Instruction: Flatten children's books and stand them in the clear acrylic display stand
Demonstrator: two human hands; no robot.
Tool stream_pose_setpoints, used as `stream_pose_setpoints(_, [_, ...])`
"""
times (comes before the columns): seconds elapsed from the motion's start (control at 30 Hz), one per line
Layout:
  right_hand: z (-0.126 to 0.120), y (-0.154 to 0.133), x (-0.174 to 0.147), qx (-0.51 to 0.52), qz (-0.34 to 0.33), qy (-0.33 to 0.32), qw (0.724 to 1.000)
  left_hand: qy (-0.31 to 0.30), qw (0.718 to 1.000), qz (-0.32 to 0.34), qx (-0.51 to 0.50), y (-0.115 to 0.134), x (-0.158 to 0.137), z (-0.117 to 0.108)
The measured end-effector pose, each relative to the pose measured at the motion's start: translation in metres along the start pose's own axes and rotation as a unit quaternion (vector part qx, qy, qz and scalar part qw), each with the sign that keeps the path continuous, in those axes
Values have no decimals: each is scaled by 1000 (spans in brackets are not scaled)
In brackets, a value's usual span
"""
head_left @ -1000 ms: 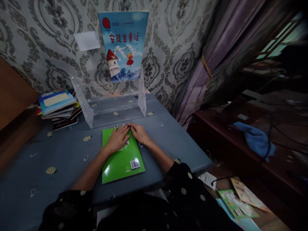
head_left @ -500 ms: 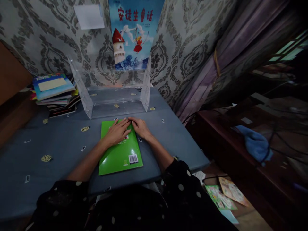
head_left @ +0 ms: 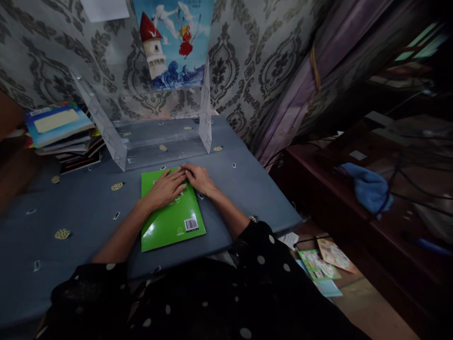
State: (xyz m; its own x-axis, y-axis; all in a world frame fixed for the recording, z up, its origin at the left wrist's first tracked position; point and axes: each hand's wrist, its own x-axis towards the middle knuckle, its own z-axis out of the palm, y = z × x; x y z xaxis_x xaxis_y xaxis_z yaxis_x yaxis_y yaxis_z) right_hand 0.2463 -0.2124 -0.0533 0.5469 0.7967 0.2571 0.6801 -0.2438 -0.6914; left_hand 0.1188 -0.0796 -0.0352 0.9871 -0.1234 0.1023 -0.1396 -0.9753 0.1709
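Observation:
A green book (head_left: 168, 229) lies on the blue-grey tablecloth in front of me, barcode towards my body. My left hand (head_left: 166, 190) rests flat on its upper half, fingers stretched out and pointing to its top right corner. At that corner my right hand (head_left: 198, 179) lies with its fingers extended over the book's edge. The fingertips of both hands meet there. Neither hand grips the book; part of its cover is hidden under them. Just beyond stands a clear plastic rack (head_left: 159, 153).
A stack of books (head_left: 62, 130) sits at the table's left. A blue picture book (head_left: 177, 56) shows upright against the patterned wall behind the rack. A purple curtain (head_left: 293, 94) hangs at right. Past the table edge are a blue cloth (head_left: 368, 186), cables and booklets (head_left: 318, 263) on the floor.
The camera view has tilted down and shifted, so the scene sits higher and further left or right in places. Both hands stay on the green book, almost unmoved.

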Motion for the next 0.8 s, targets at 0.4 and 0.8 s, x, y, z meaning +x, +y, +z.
stream_pose_setpoints(0.4, [-1, -7, -18, 2, -13, -5, 1000, -16, 1000, 7, -5, 8, -7, -3])
stream_pose_setpoints(0.8, [3, -5, -59, 43, -53, 20, 997, -67, 995, 73, -18, 56, -54, -11])
